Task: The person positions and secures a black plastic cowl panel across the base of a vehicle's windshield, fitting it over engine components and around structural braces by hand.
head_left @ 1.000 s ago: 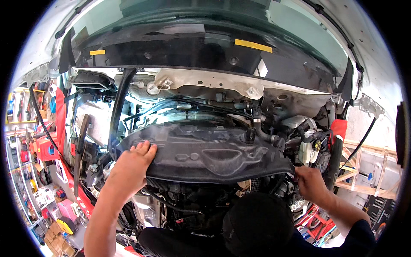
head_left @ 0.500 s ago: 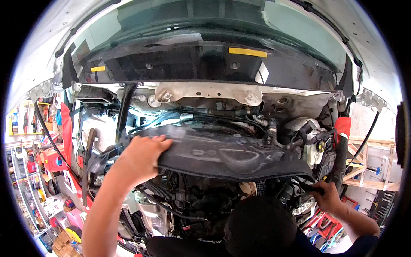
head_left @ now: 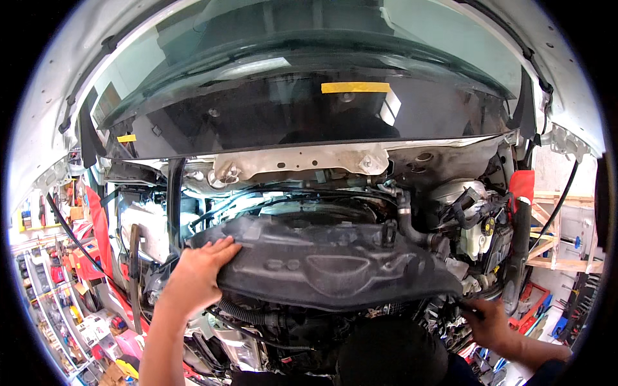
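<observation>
Head view: the step in hand looks like handling the big black cover [head_left: 328, 270] that spans the engine bay, held at both ends above the engine (judging by how it sits tilted, its far edge up toward twelve o'clock and its near edge dipping toward the person). It lies across the middle of the picture, below the windscreen [head_left: 309, 103] and the white cowl panel [head_left: 302, 161].

The left hand [head_left: 196, 273] is at the cover's nine o'clock end. Its fingers are spread and laid flat over the top edge, thumb tucked below, so it is clamped on the cover's corner rather than just resting there.

The right hand [head_left: 492, 321] is at about four o'clock, low beside the cover's right tip. Its fingers are curled closed round something dark; it may be the cover's edge or a small part next to it, and the view is too dark there to say which. The hands are well apart, one at each end.

Near the right hand, toward two o'clock, stand a white reservoir [head_left: 473, 238] and a red rag [head_left: 523, 186] on a strut.

The next move, I judge, calls for both ends travelling level, so the cover clears the hoses [head_left: 405, 219] behind it.
</observation>
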`<act>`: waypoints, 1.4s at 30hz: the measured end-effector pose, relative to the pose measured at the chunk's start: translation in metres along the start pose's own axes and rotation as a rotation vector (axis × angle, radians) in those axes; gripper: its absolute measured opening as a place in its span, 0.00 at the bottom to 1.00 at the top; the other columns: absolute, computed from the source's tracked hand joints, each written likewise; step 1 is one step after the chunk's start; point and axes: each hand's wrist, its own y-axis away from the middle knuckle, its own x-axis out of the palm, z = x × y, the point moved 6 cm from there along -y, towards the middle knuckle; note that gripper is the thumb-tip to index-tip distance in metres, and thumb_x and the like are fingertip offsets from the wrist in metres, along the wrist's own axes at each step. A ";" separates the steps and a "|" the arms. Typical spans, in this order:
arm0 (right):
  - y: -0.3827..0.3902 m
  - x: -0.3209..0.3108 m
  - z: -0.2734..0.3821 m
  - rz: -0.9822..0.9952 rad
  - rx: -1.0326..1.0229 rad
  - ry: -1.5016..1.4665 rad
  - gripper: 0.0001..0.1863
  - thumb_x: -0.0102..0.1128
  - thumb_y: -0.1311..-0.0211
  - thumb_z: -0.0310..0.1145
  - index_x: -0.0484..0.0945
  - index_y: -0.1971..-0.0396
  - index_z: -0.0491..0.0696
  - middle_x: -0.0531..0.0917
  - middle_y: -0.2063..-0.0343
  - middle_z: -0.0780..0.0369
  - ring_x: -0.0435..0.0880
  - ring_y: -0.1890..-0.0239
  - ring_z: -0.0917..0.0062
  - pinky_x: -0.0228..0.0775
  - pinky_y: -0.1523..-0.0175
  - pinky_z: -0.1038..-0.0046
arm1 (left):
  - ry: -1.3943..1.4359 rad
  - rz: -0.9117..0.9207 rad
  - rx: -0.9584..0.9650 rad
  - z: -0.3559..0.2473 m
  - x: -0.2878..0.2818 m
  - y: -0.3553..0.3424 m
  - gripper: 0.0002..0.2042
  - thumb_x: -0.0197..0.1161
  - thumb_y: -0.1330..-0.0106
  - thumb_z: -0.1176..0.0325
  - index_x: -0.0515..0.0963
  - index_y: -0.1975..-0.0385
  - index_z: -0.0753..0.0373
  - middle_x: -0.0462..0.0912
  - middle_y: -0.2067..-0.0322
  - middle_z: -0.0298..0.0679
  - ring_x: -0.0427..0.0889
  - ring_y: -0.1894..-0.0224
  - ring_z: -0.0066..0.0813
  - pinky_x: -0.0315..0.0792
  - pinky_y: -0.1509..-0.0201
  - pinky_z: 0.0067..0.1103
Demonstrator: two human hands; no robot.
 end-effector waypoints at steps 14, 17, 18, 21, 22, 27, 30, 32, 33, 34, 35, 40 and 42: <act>-0.046 -0.022 0.024 0.138 0.097 0.099 0.10 0.63 0.45 0.28 0.81 0.63 0.43 0.81 0.77 0.51 0.81 0.76 0.55 0.72 0.68 0.63 | -0.024 0.097 0.150 0.013 0.016 -0.060 0.35 0.59 0.60 0.79 0.70 0.42 0.64 0.71 0.40 0.50 0.76 0.44 0.43 0.70 0.40 0.31; -0.026 -0.014 0.032 0.187 0.095 0.111 0.13 0.65 0.47 0.29 0.81 0.61 0.43 0.82 0.77 0.51 0.82 0.76 0.56 0.73 0.68 0.63 | -0.007 0.086 0.177 0.024 0.020 -0.061 0.37 0.60 0.59 0.79 0.69 0.40 0.63 0.70 0.39 0.48 0.75 0.42 0.42 0.70 0.39 0.31; -0.028 -0.012 0.027 0.193 0.096 0.109 0.13 0.65 0.47 0.29 0.81 0.61 0.43 0.82 0.77 0.51 0.82 0.76 0.56 0.73 0.68 0.63 | 0.006 0.082 0.170 0.031 0.025 -0.061 0.38 0.62 0.60 0.79 0.69 0.39 0.62 0.69 0.38 0.47 0.74 0.40 0.42 0.69 0.38 0.30; -0.038 -0.020 0.023 0.179 0.084 0.106 0.08 0.66 0.48 0.24 0.82 0.66 0.42 0.81 0.80 0.54 0.79 0.80 0.72 0.68 0.74 0.71 | -0.043 0.091 0.134 0.018 0.025 -0.059 0.39 0.62 0.61 0.80 0.68 0.38 0.62 0.68 0.38 0.47 0.74 0.40 0.42 0.69 0.37 0.30; -0.042 -0.025 0.028 0.223 0.075 0.128 0.08 0.65 0.48 0.23 0.82 0.66 0.42 0.81 0.80 0.54 0.79 0.80 0.72 0.68 0.74 0.71 | -0.048 0.062 0.106 0.017 0.025 -0.057 0.39 0.62 0.61 0.81 0.69 0.39 0.61 0.69 0.39 0.47 0.74 0.40 0.40 0.69 0.37 0.29; -0.063 -0.052 0.070 0.336 0.024 0.112 0.09 0.65 0.45 0.29 0.83 0.65 0.43 0.81 0.81 0.52 0.81 0.80 0.65 0.71 0.73 0.68 | 0.222 0.028 0.117 0.041 -0.005 -0.078 0.33 0.60 0.60 0.85 0.76 0.46 0.62 0.78 0.49 0.50 0.78 0.46 0.43 0.69 0.39 0.29; -0.075 -0.058 0.066 0.256 0.101 0.100 0.09 0.64 0.44 0.29 0.82 0.64 0.42 0.80 0.81 0.53 0.81 0.80 0.67 0.70 0.73 0.69 | 0.224 0.057 0.101 0.036 -0.007 -0.095 0.34 0.57 0.65 0.86 0.77 0.47 0.63 0.79 0.52 0.52 0.79 0.50 0.49 0.70 0.41 0.27; -0.089 -0.062 0.056 0.252 0.156 0.144 0.10 0.64 0.44 0.29 0.82 0.63 0.42 0.80 0.81 0.52 0.81 0.79 0.65 0.70 0.72 0.69 | 0.172 0.095 0.101 0.025 -0.007 -0.106 0.35 0.59 0.63 0.86 0.76 0.45 0.63 0.79 0.50 0.52 0.79 0.49 0.49 0.70 0.41 0.30; -0.092 -0.063 0.054 0.222 0.090 0.164 0.10 0.64 0.44 0.29 0.82 0.62 0.42 0.80 0.82 0.52 0.80 0.80 0.65 0.70 0.71 0.69 | 0.174 0.091 0.099 0.024 -0.003 -0.109 0.35 0.59 0.63 0.86 0.76 0.45 0.63 0.79 0.50 0.52 0.79 0.49 0.49 0.70 0.41 0.30; -0.089 -0.059 0.039 0.189 0.129 0.173 0.10 0.64 0.44 0.29 0.82 0.63 0.42 0.79 0.82 0.52 0.80 0.80 0.64 0.69 0.72 0.68 | 0.116 0.066 0.151 0.018 0.004 -0.111 0.33 0.60 0.60 0.84 0.74 0.45 0.65 0.78 0.48 0.51 0.79 0.49 0.48 0.70 0.40 0.31; -0.081 -0.048 0.023 0.159 0.167 0.180 0.10 0.64 0.45 0.29 0.82 0.63 0.42 0.79 0.82 0.51 0.80 0.80 0.64 0.69 0.72 0.67 | 0.057 0.043 0.201 0.014 0.009 -0.107 0.31 0.62 0.56 0.83 0.73 0.44 0.66 0.76 0.45 0.51 0.79 0.49 0.47 0.70 0.40 0.32; -0.073 -0.032 0.042 0.123 0.000 0.121 0.08 0.60 0.45 0.23 0.80 0.64 0.40 0.78 0.81 0.49 0.78 0.81 0.60 0.67 0.74 0.67 | 0.160 -0.096 0.153 0.019 0.015 -0.089 0.35 0.64 0.62 0.82 0.73 0.44 0.63 0.76 0.45 0.46 0.76 0.45 0.45 0.70 0.41 0.31; -0.077 -0.034 0.045 0.072 0.039 0.154 0.08 0.62 0.47 0.26 0.80 0.66 0.41 0.79 0.79 0.48 0.80 0.76 0.53 0.70 0.68 0.63 | 0.238 -0.164 0.138 0.026 0.009 -0.093 0.36 0.65 0.64 0.82 0.73 0.45 0.63 0.78 0.49 0.44 0.76 0.46 0.43 0.69 0.40 0.31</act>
